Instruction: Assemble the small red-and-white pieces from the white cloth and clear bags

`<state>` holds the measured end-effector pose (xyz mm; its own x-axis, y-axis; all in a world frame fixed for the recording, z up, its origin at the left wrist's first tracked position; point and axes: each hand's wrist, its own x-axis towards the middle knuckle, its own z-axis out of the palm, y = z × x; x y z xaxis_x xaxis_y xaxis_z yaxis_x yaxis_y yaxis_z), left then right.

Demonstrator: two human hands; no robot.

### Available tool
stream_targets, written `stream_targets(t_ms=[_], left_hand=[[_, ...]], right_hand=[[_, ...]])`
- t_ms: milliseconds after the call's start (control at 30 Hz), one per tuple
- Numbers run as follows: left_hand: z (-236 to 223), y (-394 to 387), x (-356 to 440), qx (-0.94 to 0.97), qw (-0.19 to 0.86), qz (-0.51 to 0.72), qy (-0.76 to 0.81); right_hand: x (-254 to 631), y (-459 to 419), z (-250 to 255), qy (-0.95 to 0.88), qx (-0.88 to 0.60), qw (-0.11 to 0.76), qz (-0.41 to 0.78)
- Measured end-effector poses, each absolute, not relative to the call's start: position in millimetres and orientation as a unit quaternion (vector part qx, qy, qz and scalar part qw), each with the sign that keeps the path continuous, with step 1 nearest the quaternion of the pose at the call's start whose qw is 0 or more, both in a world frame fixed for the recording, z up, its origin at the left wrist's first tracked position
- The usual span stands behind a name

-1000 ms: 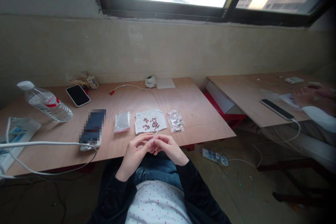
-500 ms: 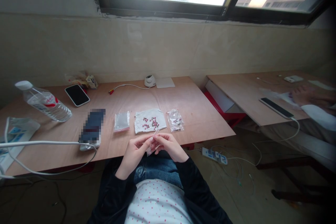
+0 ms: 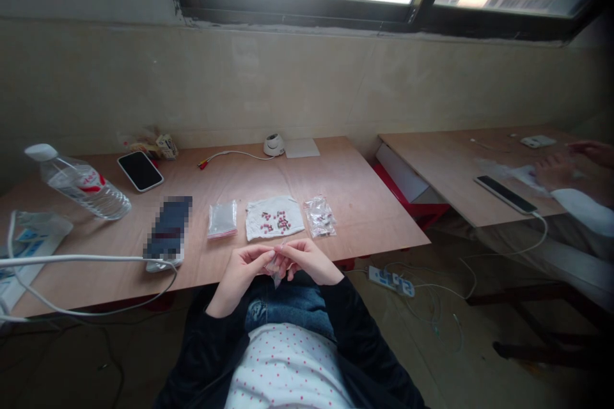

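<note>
**Small clear plastic bag (image 3: 277,279) caught in a double pinch**

At far left, a clear plastic bottle with a white cap (image 3: 79,184) was on the brown wooden surface (image 3: 374,208), near a black-screened phone with a white edge (image 3: 141,171). A white cable (image 3: 86,259) cut across to a dark rectangular object (image 3: 167,230), its face blurred. Next came a stack of clear plastic bags with red edges (image 3: 222,220), a white cloth (image 3: 256,211) strewn with small reddish pieces (image 3: 283,223), and a clear plastic packet of small pieces (image 3: 320,216).

The bag was just off the near edge. The left hand (image 3: 241,273) and right hand (image 3: 309,261) each had a closed grip on it, fingertips together. Its visible part looked thin, transparent and crumpled, hanging to a point; fingers hid the rest.
</note>
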<state>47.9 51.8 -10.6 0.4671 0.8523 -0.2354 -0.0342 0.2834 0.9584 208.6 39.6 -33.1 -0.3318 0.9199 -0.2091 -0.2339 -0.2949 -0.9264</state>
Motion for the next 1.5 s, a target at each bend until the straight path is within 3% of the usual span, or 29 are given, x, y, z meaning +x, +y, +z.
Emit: stream_targets(t_ms=[767, 1300, 1500], left_hand=[[-9, 50, 50, 0.601, 0.667, 0.259, 0.356], [-5, 42, 56, 0.642, 0.593, 0.310, 0.374], [-16, 46, 52, 0.707, 0.418, 0.328, 0.467]], right_hand=[[200, 35, -45, -0.403, -0.385, 0.383, 0.737], [189, 31, -41, -0.479, -0.431, 0.464, 0.608], [187, 27, -40, -0.538, -0.491, 0.484, 0.485]])
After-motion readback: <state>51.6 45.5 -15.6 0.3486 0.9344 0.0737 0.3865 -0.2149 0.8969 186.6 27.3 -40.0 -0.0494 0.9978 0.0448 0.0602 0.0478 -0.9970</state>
